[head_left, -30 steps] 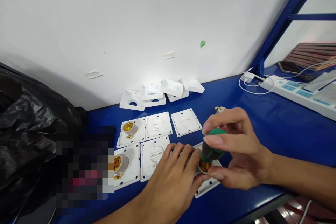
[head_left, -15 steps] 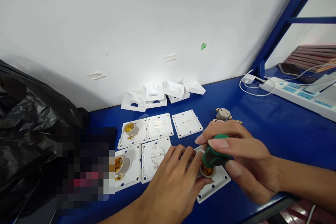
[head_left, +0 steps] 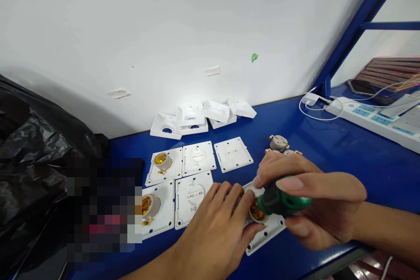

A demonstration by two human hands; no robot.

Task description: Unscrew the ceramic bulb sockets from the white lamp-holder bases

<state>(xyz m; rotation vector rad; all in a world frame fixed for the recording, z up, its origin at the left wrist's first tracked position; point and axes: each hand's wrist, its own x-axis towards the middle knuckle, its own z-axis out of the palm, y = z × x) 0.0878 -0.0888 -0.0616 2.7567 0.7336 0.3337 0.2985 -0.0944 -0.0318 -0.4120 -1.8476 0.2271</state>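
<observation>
My right hand (head_left: 315, 210) is closed round the dark green handle of a screwdriver (head_left: 285, 199), which leans over a lamp socket (head_left: 258, 212). Its shaft and tip cannot be made out. That socket, lined with brass-coloured metal, sits on a square white base plate (head_left: 269, 236). With thumb and fingers curled about the socket, my left hand (head_left: 223, 223) grips it against the plate and hides much of both. Left of my hands, two base plates carry sockets (head_left: 162, 162), while three others, including a far one (head_left: 233, 154), have none.
Several white square covers (head_left: 164, 124) lean together by the wall. Loose sockets (head_left: 278, 142) lie beyond my right hand. A white power strip (head_left: 377, 118) with cables is at the right, near a blue frame (head_left: 348, 30). A black plastic bag (head_left: 39, 148) fills the left side.
My right hand has turned and shifted right, tilting the screwdriver handle from steeper to nearly level. More of the loose sockets shows. My left hand stays on the socket.
</observation>
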